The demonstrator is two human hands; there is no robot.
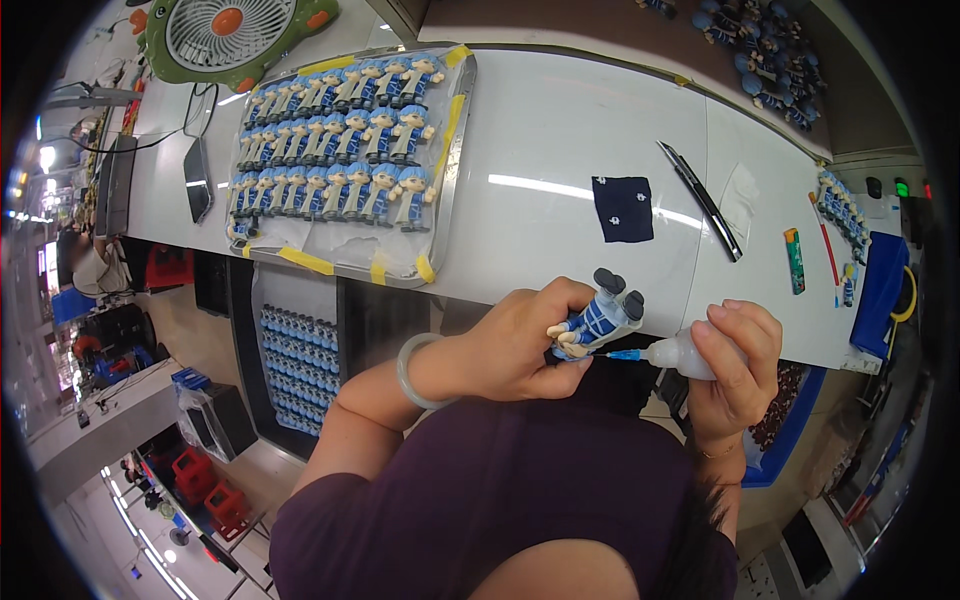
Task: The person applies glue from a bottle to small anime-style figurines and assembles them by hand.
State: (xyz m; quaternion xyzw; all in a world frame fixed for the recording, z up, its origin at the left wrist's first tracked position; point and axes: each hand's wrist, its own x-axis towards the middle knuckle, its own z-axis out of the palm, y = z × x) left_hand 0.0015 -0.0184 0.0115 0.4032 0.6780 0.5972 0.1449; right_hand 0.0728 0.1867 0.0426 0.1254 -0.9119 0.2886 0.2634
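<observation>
Figurine (598,318), a small doll in blue striped clothes with dark feet, sits in the left hand (525,345), held at the near edge of the white table (560,140). The fingers are curled firmly round its lower half, feet pointing up and away. The right hand (735,365) is wrapped tight round a small clear squeeze bottle (680,355), whose blue needle tip (622,355) points left and meets the doll close to the left thumb. It looks as if glue or some other fluid is being put on this piece, so the work on it seems under way rather than finished; whether any has come out cannot be told.

On the far left of the table a tray (455,150) edged with yellow tape carries three full rows of like dolls (340,140), lying side by side. More of them fill a rack (300,370) under the table, a short row stands at the far right (838,205), and a loose heap (765,50) lies beyond the far edge. Which of these are done and which wait, the view does not show.

Between tray and right edge lie a dark cloth square (622,208), a knife (700,200), a green lighter (794,260) and a red pen (828,245). A green fan (235,35) stands far left.
</observation>
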